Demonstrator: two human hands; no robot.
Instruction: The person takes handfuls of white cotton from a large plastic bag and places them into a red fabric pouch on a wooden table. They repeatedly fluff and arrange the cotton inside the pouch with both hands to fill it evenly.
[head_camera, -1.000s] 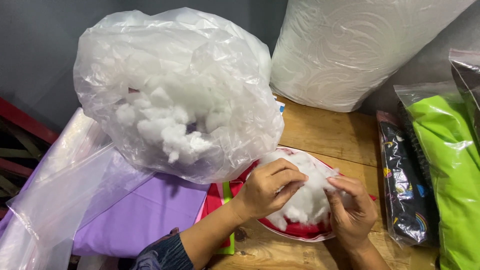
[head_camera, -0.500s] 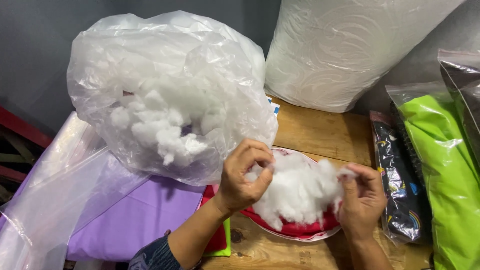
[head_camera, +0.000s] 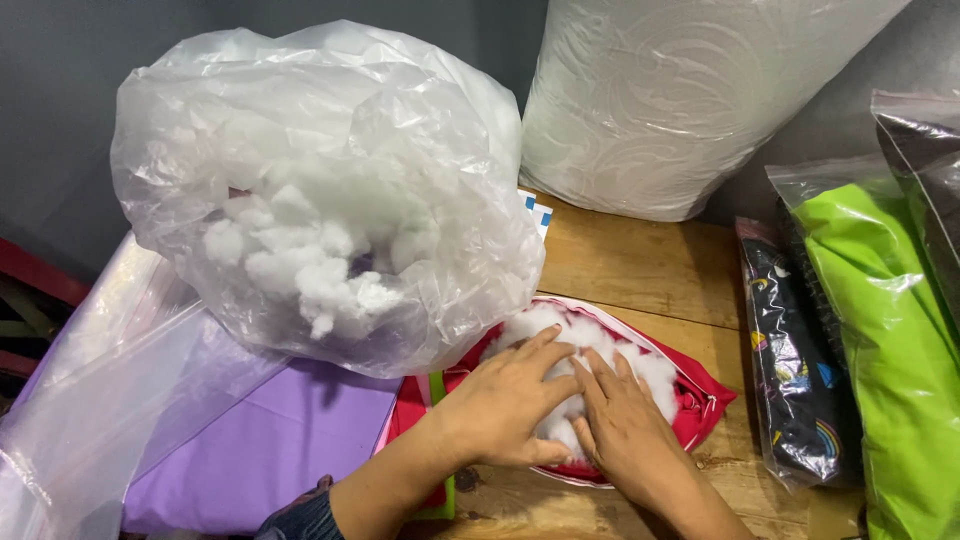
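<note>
Both hands low centre of the frame, palms down, side by side. Left hand (head_camera: 510, 405) flat, fingers stretched out and slightly spread, pressing on the white stuffing (head_camera: 590, 355); nothing gripped. Right hand (head_camera: 625, 430) just beside it, fingers also extended and laid over the stuffing, index fingers of both hands nearly touching. No pinch, no closed grasp on either hand.

The stuffing sits inside the open red cover (head_camera: 690, 395), lower centre, with a pale edge around the opening. The cover lies on the wooden table (head_camera: 640, 265).

Lower left: purple cloth (head_camera: 260, 450) under a clear plastic sheet (head_camera: 90, 400), touching the red cover's left side. A thin green strip (head_camera: 437, 385) shows between them.

Right edge: dark patterned fabric pack (head_camera: 790, 370) in clear wrap, near the cover but apart. Bright green pack (head_camera: 890, 340) beside it, further right.

Upper left to centre: big clear plastic bag (head_camera: 320, 180) full of white fluffy filling, bulging over the cover's upper left edge.

Top centre-right, at the back: large white padded roll (head_camera: 680, 100) standing on the table against the grey wall.
</note>
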